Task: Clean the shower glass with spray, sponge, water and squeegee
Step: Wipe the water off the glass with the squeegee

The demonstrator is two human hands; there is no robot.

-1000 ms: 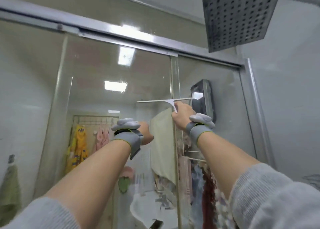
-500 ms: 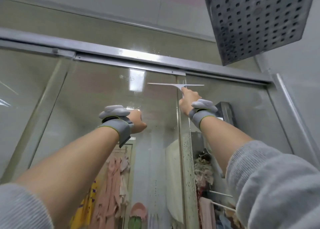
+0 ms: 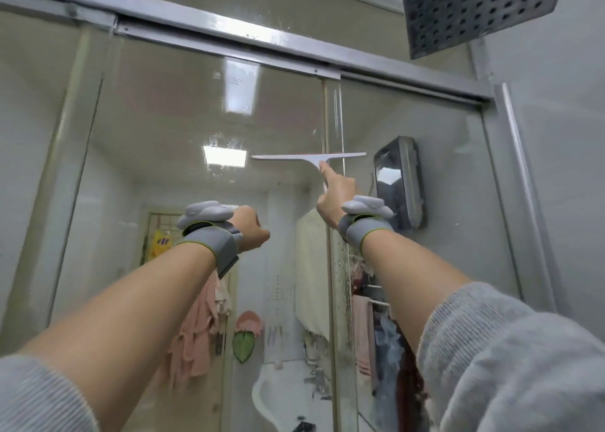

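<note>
White plastic squeegee has dropped from just under the top rail half a second ago to well below it, blade level against the shower glass and straddling the panel edge. That reads as a downward wiping stroke under way, so the task is likely in its last stage. Left of the squeegee and lower, the left hand is a closed fist, fingers curled on nothing visible. Directly beneath the blade, the right hand grips the handle, forefinger laid along it.
</note>
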